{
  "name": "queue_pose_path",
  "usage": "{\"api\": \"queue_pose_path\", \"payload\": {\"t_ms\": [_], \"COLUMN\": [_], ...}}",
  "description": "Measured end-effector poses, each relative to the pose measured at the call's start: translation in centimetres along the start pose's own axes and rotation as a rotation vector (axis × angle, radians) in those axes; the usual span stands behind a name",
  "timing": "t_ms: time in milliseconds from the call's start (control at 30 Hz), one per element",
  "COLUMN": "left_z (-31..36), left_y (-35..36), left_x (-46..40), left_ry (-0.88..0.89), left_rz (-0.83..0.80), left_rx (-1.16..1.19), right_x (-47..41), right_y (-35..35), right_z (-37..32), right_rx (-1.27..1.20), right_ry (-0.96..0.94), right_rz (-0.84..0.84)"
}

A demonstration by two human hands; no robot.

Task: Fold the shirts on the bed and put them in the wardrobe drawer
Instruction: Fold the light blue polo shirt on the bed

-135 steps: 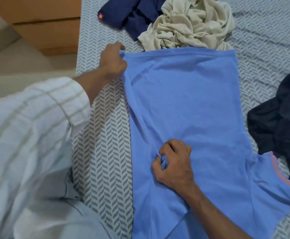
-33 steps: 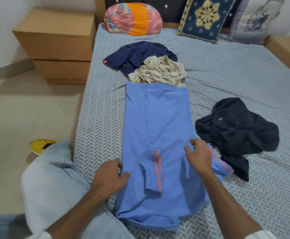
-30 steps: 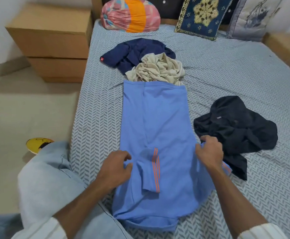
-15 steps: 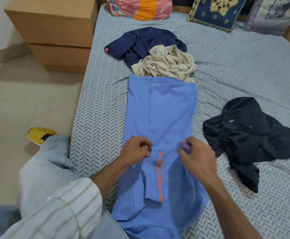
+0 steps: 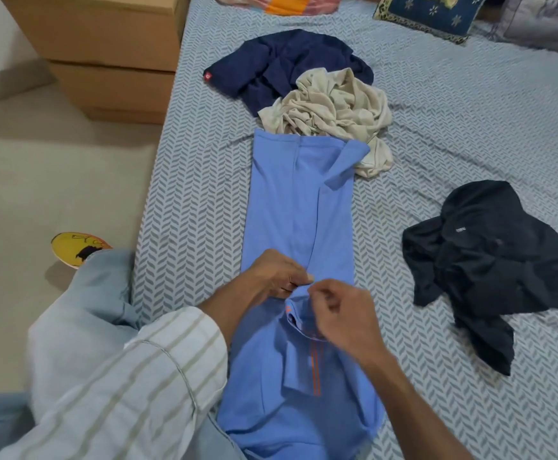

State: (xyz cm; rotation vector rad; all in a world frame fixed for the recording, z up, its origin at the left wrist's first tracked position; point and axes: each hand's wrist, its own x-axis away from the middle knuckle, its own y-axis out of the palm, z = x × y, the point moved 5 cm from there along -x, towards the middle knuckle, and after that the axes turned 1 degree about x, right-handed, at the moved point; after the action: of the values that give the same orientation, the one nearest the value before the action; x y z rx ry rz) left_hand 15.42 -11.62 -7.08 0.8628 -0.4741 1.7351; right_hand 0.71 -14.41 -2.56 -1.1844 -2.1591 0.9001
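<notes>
A small red round tag on the navy shirt [image 5: 281,66] and a white label on the black shirt [image 5: 490,257] are too blurred to read, while the light blue shirt [image 5: 299,207], lying lengthwise on the bed [image 5: 470,134], is pinched mid-length by the left hand [image 5: 276,277] and right hand [image 5: 340,313], fingers curled on its folded-in cloth.

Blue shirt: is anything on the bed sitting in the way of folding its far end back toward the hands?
Partly. The beige shirt lies bunched against the blue shirt's far edge, seemingly overlapping its far right corner. The rest of its length lies bare. The black shirt lies apart to the right. Both the left hand and right hand pinch the fabric mid-shirt.
</notes>
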Motion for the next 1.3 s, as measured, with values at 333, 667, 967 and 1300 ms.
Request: {"api": "queue_pose_path", "payload": {"t_ms": [333,667,967,1300], "left_z": [-0.5,-0.9,-0.9,-0.8], "left_y": [-0.8,-1.4,-1.6,-1.5], "left_x": [-0.8,-1.4,-1.8,-1.5], "left_ry": [0.023,-0.017,-0.046,-0.034], "left_rz": [-0.088,-0.163,-0.210,-0.239], "left_rx": [0.085,0.113,0.079,0.038], "right_x": [-15.5,-28.1,-29.3,-28.7], "right_y": [-0.2,-1.5,-3.0,-1.6], "right_z": [0.2,0.9,3.0,0.5], "right_rx": [0.154,-0.654,-0.739,0.090], "right_ry": [0.194,0.593,0.608,0.407], "right_rz": [0.013,0.280,0.194,0.257]}}
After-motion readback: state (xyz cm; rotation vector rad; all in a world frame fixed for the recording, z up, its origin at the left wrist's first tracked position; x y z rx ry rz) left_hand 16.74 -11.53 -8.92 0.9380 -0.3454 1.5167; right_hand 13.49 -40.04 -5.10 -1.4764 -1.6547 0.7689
